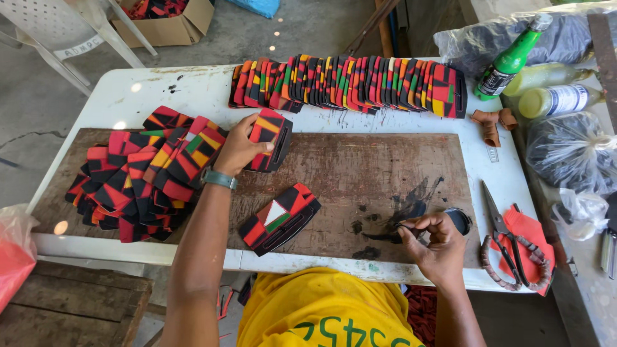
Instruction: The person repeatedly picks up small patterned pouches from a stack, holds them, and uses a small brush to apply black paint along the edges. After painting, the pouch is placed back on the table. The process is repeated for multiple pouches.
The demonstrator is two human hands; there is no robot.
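My left hand (241,149) grips a colourful patterned fabric piece (270,138), red, black and yellow, held upright on the dark wooden board (360,170). A second patterned piece (281,218) lies flat on the board near the front edge. My right hand (436,243) pinches a thin dark brush or stick at the board's right end, next to a small black pot (460,220) and black stains. A loose heap of similar pieces (141,173) lies at the left. A neat row of them (350,83) stands along the back of the white table (193,90).
Scissors with wrapped handles (508,247) rest on a red cloth at the right. A green bottle (511,58), two pale bottles (556,99) and plastic bags (569,154) crowd the right side. A cardboard box (170,26) and a white chair stand behind; a red bag (16,257) sits left.
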